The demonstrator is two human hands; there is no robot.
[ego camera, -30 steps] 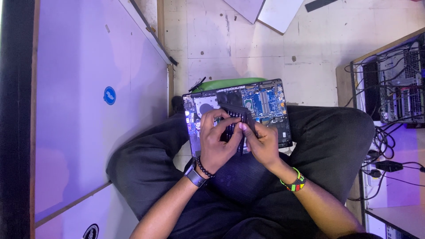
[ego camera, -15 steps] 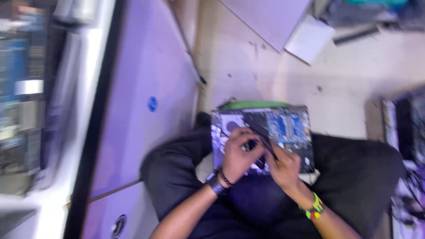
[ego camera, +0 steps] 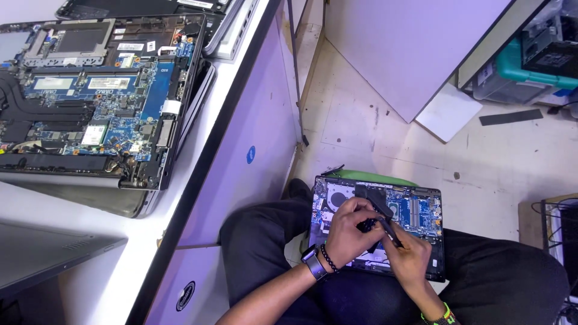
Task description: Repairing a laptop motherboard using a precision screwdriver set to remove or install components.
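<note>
On the lap, near right: opened laptop (ego camera: 378, 225) resting across both thighs, circuit board up. Left hand (ego camera: 349, 232) pinching a small black part (ego camera: 368, 225); right hand (ego camera: 409, 256) closed around a thin dark tool (ego camera: 390, 232), tip at that part. Likely risks: tool slipping and gouging the board, or laptop sliding off toward the floor (ego camera: 385, 138). Far left on the surface (ego camera: 180, 210), a second opened laptop (ego camera: 96, 90).
</note>
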